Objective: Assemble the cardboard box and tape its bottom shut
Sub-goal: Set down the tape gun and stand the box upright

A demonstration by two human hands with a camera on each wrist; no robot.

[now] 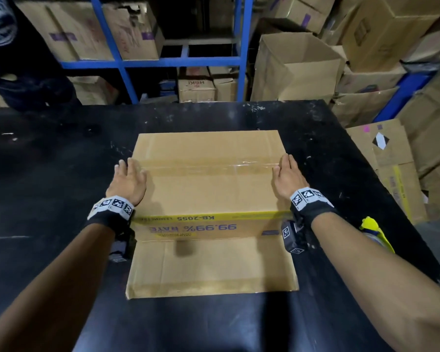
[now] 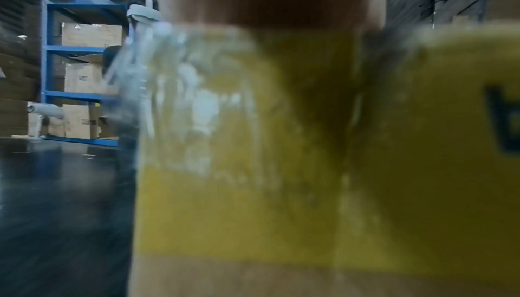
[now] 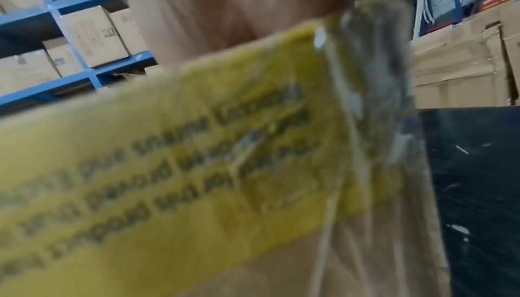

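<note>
Looks like a warehouse stockroom: blue metal shelving [image 1: 122,62] at the far side crammed with cardboard cartons [image 1: 135,29], more cartons heaped right, scuffed black packing table [image 1: 48,174] up front.

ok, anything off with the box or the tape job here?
Nothing serious. The cardboard box sits square on the black table, both hands flat at its edges. Only the clear tape looks slightly wrinkled near the right hand.
</note>
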